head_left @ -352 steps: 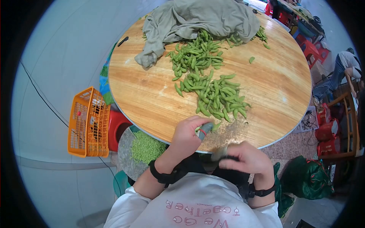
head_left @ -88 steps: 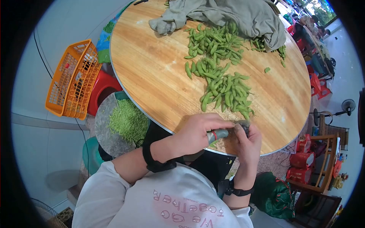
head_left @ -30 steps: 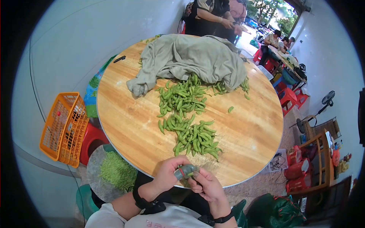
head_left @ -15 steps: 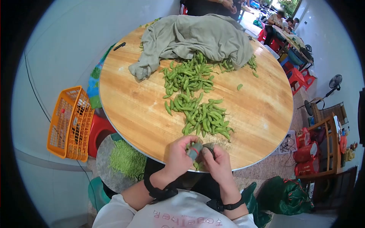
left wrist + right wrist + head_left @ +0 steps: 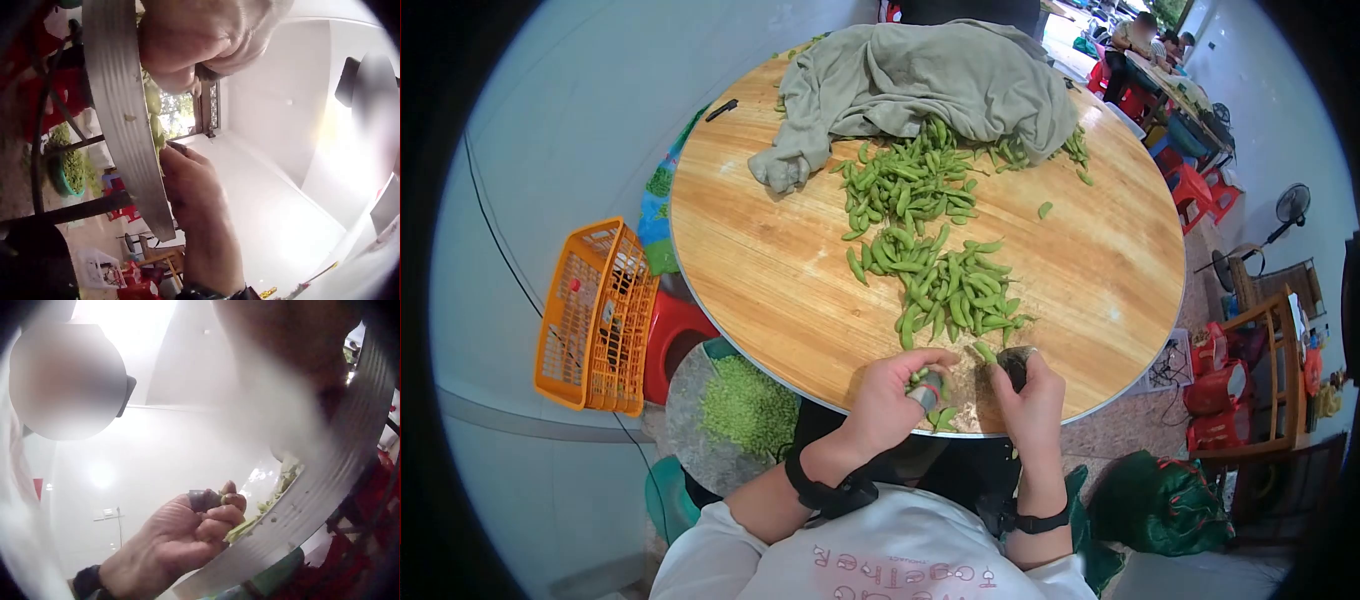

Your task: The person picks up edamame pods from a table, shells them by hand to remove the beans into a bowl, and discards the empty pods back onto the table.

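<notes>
At the near edge of the round table (image 5: 1090, 365), my left hand (image 5: 878, 408) has its fingers curled round small green pieces. A grey-green cover (image 5: 926, 391) with a red band is on its thumb, also visible on the left hand (image 5: 181, 540) in the right wrist view. My right hand (image 5: 1035, 402) pinches a green pod (image 5: 985, 351) between thumb and fingers, with a dark cover (image 5: 1013, 368) at its fingertips. The hands are apart. A few pods (image 5: 943, 418) lie between them, and a pod pile (image 5: 950, 290) stretches away beyond.
A grey-green cloth (image 5: 930, 80) covers the table's far side. Shelled beans (image 5: 750, 405) fill a container at the lower left, near an orange crate (image 5: 595, 320) and a red stool (image 5: 670, 335). At the right are a green sack (image 5: 1160, 505) and a wooden chair (image 5: 1280, 370).
My hands were together half a second ago and are now apart, the right one farther right with a pod visible in its pinch. The head view has shifted slightly.
</notes>
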Motion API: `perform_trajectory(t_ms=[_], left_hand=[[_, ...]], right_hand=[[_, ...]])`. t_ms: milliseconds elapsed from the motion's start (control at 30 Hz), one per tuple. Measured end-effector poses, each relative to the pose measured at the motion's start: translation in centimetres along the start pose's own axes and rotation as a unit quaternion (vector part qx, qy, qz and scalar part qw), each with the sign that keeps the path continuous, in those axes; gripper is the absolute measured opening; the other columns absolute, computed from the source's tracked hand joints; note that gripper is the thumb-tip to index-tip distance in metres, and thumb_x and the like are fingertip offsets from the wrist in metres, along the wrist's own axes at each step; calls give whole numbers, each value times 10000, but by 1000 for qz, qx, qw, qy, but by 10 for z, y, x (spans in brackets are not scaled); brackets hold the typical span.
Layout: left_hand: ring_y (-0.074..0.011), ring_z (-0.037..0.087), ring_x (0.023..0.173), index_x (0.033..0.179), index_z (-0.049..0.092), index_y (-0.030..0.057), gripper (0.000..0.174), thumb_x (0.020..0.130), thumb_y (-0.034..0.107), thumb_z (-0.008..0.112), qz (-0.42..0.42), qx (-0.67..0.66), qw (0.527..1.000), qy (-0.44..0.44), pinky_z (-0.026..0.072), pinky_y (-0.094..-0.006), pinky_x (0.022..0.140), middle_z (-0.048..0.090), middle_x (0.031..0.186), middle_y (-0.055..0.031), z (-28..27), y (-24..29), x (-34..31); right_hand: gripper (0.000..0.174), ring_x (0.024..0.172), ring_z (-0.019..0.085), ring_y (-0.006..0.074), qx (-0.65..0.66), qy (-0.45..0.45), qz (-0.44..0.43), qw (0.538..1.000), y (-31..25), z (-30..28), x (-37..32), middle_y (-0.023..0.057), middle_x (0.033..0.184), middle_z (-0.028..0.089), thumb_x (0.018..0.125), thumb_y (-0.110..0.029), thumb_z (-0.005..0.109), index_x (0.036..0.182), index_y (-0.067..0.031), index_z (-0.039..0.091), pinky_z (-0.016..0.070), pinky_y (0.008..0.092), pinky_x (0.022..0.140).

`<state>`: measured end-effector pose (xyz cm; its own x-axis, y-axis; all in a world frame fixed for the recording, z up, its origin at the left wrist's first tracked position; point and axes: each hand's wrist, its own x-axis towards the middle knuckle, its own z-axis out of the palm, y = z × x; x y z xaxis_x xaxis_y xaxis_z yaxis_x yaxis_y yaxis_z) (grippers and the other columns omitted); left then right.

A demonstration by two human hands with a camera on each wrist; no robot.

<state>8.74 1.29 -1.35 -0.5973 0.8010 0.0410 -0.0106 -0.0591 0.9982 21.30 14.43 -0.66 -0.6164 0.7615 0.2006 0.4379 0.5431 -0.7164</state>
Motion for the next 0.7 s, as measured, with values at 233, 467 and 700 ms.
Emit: perform_trajectory(t_ms=[233,467,700], left_hand=[[-180,604,727,1088,613,65,354,742,-3,640,156,236,958,-53,479,-265,607,622,828,-94,3,23,-7],[-102,569,680,1030,632,17,237,795,35,615,47,-24,995,-90,442,-243,543,644,882,-54,-2,7,3],[2,467,596,1061,600,-29,264,815,65,601,-147,-286,943,-83,343,-125,508,634,898,-44,-5,18,1]], right_hand=[[122,675,523,42,356,-150,140,912,-26,-14,-8,-20,728,581,802,-48,632,894,16,583,456,217,594],[158,718,522,46,454,-217,200,841,-18,-11,-13,-12,821,576,851,-88,602,969,9,562,443,195,648],[162,732,506,39,407,-254,94,872,-23,-6,-18,-2,825,586,872,-78,561,1002,19,563,435,202,647]])
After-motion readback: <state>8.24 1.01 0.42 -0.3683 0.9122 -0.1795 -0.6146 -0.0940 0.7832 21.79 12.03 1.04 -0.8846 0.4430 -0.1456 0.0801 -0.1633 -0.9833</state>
